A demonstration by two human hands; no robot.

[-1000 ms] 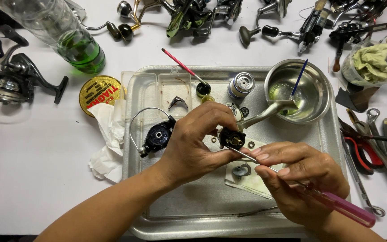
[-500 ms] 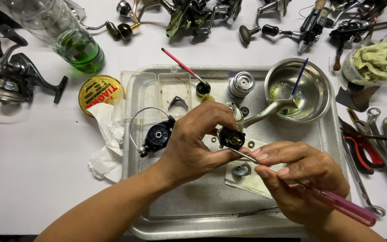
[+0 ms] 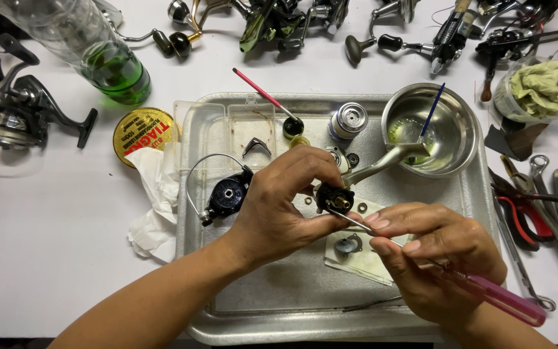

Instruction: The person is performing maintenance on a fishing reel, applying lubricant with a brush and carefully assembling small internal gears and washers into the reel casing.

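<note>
Head view — white table, metal tray; left grip clasps reel body, right grip a screwdriver

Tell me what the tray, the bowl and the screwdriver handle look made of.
Tray: dull, scuffed metal, likely aluminium or steel. Bowl: polished metal, probably stainless steel, with mirror-like reflections. Screwdriver handle: translucent pink, glossy, apparently plastic.

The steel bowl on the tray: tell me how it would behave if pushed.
The steel bowl probably slides easily on the smooth metal tray. Its liquid would likely slosh. The blue stick leaning on its rim and the metal handle resting inside could shift or fall.
</note>
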